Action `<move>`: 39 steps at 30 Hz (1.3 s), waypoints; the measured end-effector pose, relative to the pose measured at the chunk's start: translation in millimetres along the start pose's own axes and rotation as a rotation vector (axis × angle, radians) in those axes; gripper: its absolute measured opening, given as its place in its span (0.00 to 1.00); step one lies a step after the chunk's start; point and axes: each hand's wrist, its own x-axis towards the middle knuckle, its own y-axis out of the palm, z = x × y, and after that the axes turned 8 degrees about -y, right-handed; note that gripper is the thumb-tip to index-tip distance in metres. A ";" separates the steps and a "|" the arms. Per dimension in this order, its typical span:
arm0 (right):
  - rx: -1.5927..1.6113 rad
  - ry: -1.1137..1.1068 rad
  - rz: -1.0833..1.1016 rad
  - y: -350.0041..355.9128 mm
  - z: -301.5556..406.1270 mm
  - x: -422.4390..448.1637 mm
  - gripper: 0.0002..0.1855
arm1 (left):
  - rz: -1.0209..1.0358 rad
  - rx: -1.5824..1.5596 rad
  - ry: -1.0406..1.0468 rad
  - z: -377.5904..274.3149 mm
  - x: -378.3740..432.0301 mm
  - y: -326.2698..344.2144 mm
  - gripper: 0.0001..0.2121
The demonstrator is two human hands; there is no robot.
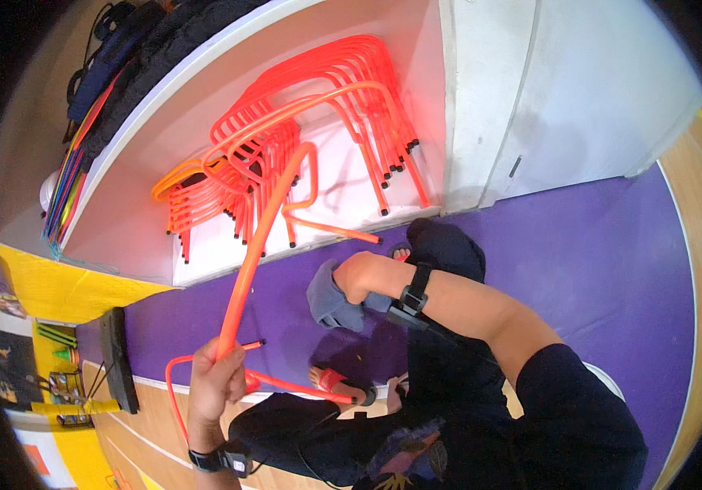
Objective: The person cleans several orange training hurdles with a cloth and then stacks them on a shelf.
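Note:
My left hand [219,373] is closed around the orange metal tube of a hurdle [253,257], whose frame runs up towards the cubby and has black end caps. My right hand [354,278] grips a blue-grey cloth [332,300], held low over the purple floor and apart from the hurdle. Stacks of similar orange hurdles [351,92] stand inside a white cubby before me, with smaller ones [197,202] at its left. Another orange tubular frame part [173,380] shows near my left hand; whether it belongs to the held hurdle, I cannot tell.
The cubby's white front edge [326,245] borders the purple floor [596,245]. A shelf [161,92] above holds dark gear and coloured sticks [72,190]. White cabinet doors [547,122] stand at the right. A dark padded bench or block [118,361] lies at the left. My feet are below my hands.

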 end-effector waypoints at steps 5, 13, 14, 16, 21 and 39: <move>-0.025 0.040 -0.177 7.1 -10.3 19.8 0.14 | 0.110 0.278 0.042 -45.8 48.6 -11.8 0.05; 0.030 0.104 -0.189 -6.3 -13.6 15.6 0.16 | 0.119 0.688 0.124 -97.6 134.5 -2.7 0.04; 0.030 0.088 -0.167 -6.5 -15.6 20.9 0.17 | 0.117 0.803 0.204 -99.5 149.9 -7.6 0.06; 0.038 0.101 -0.175 -8.6 -13.6 24.1 0.18 | 0.055 0.832 0.306 -103.0 175.2 -11.4 0.08; 0.044 0.068 -0.261 -9.8 -14.7 23.8 0.18 | -0.054 0.954 0.405 -126.6 235.8 -30.4 0.14; 0.143 -0.056 -0.401 -15.0 -27.7 14.7 0.13 | -0.940 1.389 0.687 -122.3 427.2 -76.4 0.12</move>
